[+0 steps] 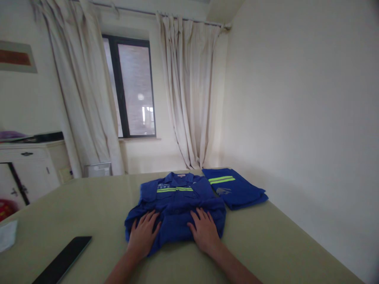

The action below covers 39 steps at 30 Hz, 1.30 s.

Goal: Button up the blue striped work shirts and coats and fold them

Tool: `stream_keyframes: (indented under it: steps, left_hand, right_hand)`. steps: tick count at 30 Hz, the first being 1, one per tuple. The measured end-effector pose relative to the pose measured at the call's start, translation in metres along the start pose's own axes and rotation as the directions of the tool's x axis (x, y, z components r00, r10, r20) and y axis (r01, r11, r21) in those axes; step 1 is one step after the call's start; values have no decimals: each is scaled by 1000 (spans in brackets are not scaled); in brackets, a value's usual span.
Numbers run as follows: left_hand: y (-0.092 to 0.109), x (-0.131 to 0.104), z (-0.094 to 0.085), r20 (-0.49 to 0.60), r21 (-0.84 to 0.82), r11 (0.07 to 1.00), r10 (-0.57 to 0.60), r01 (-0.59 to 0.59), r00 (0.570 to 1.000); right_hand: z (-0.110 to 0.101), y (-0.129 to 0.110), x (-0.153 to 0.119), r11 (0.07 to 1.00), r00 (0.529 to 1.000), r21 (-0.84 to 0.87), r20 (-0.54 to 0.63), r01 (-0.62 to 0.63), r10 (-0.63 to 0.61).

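A blue work jacket (174,203) with a collar and yellow-green reflective stripes lies on the table in front of me, its collar pointing away. The near part is bunched and wrinkled. My left hand (144,232) rests palm down on its near left side, fingers spread. On the near right side, my right hand (204,228) lies flat with the fingers stretched out over the cloth. Just beyond, to the right, is a second blue garment (239,193), folded flat, with one reflective stripe and a grey print.
The pale green table (103,205) meets a white wall on the right. A black flat slab (63,260), perhaps a phone or tablet, lies at near left. A whitish piece (7,235) sits at the left edge. Behind are curtains, a window and a white cabinet (35,165).
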State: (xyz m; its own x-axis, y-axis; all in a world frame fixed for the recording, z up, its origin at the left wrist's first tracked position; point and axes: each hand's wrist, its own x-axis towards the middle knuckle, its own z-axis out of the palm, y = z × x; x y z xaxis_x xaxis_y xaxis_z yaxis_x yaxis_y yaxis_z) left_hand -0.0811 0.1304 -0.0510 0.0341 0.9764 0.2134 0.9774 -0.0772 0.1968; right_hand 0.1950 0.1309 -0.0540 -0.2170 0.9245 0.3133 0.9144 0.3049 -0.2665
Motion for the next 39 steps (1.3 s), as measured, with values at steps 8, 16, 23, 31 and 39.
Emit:
stream_keyframes:
  steps: [8,16,23,31,39]
  left_hand:
    - [5,59,-2,-100,3,999,-41,42,994]
    - [14,38,-14,-327,86,996,16,13,945]
    - [-13,-14,-28,-422,-321,939,-26,-123,906]
    - [-49,-87,-50,-340,-375,900,89,-222,936]
    - [73,-62,-21,-21,-94,978,186,-187,982]
  right_hand:
    - [4,3,55,1000,1000,-27,21,-16,16]
    - [-2,6,63,998,991,-48,-126,36,-42]
    - [-22,9,3,978,860,-24,-473,206,-193]
    - [-73,24,-109,869,849,32,-236,494,-474]
    - [-54,-45,-66,993,989,44,96,108,-112]
